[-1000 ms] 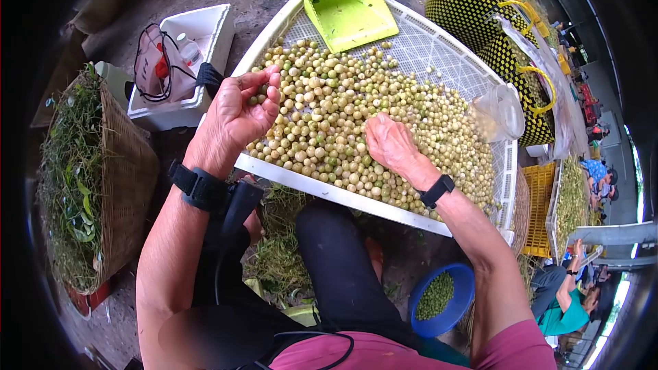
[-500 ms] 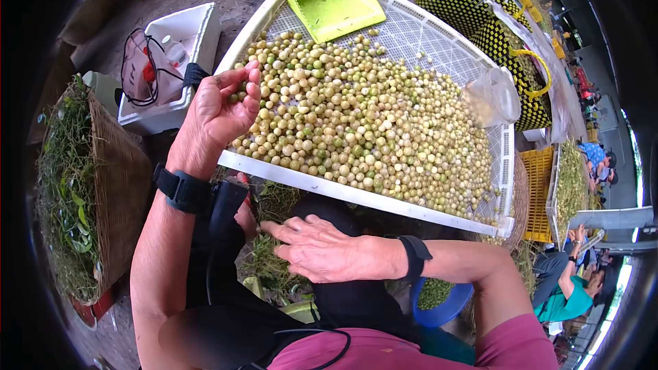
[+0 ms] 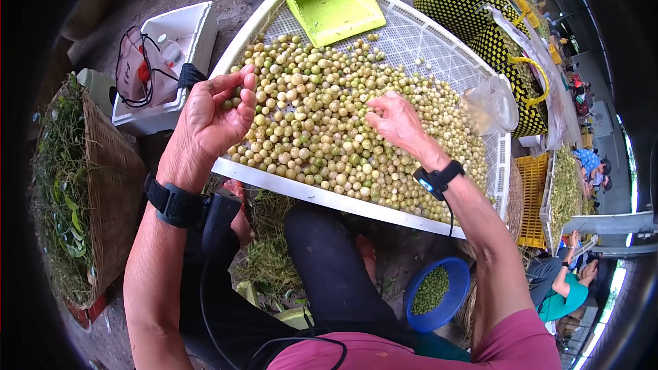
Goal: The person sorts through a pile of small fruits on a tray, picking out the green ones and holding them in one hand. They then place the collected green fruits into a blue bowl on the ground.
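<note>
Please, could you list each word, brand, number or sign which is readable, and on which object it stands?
No text is readable.
Pale pink bag: dark marks, perhaps letters, too blurred to read.
Device on the right wrist: too small to tell.

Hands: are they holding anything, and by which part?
The left hand has green fruit in its curled fingers, gripped part hidden. Right hand: cannot tell.

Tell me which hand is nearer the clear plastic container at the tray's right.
The right. The right hand is over the round fruits, left of the clear plastic container; the left hand is at the tray's left end, clearly farther away.
</note>
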A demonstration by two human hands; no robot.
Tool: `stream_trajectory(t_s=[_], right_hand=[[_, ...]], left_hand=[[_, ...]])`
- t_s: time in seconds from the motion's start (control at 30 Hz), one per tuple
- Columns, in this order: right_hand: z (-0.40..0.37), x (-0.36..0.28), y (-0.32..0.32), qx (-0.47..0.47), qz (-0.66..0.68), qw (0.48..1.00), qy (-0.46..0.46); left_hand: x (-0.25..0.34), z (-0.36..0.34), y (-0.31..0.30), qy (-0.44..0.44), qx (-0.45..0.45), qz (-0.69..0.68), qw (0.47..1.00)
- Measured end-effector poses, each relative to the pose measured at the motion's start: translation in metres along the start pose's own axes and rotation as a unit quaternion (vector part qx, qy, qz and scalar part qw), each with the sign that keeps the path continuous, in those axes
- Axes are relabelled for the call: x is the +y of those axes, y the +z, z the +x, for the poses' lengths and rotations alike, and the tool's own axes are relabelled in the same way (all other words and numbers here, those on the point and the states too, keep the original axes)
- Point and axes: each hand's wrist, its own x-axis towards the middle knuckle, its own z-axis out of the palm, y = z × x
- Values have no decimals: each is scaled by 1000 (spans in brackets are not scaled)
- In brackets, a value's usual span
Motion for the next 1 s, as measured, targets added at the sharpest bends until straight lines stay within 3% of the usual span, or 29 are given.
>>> stream_trajectory(t_s=[0.1, 0.2, 0.27, 0.4, 0.43, 0.47, 0.5, 0.53, 0.57, 0.63, 0.67, 0.73, 0.8, 0.87, 0.93, 1.0], right_hand=[[7, 13, 10, 8, -18, 1000, -18], [9, 12, -1, 13, 28, 999, 33], [3, 2, -14, 17, 59, 998, 17], [-22, -74, -42, -10, 136, 991, -10], [-50, -121, -46, -8, 225, 966, -124], [-67, -145, -50, -71, 228, 959, -151], [-81, -162, -37, -121, 359, 912, -154], [-99, -164, -8, -280, 418, 855, -127], [-130, -161, 28, -270, 189, 928, -172], [-137, -174, 33, -175, 64, 941, -282], [-137, -176, 33, -208, 192, 927, -248], [-109, -177, 13, -181, 200, 942, -198], [-75, -156, 5, -50, 107, 977, -175], [-27, -105, 10, -23, 104, 994, -20], [7, -58, 20, 58, 44, 997, -37], [29, -36, 29, 39, 38, 998, 26]], left_hand=[[-2, 2, 0, -4, -12, 8, 1000], [-6, 1, 4, 4, 0, 9, 1000], [-6, 4, 2, 1, -8, 8, 1000], [-3, 4, 2, 5, -5, 16, 1000], [-1, 5, 1, 3, -12, 15, 1000], [2, 6, -1, 4, -19, 15, 1000], [3, 4, -3, -3, -52, 33, 998], [5, 3, -3, -7, -48, 33, 998], [3, -1, 2, 4, -25, 28, 999], [0, -10, 12, 2, -26, 28, 999], [0, -17, 8, -4, -42, 17, 999], [-3, -25, 2, -5, -47, 11, 999], [-3, -26, -4, 17, -42, 8, 999], [-4, -25, -7, 14, -52, 13, 998], [-5, -29, 2, 3, -33, -10, 999], [-6, -26, 6, 15, -22, -20, 999]])
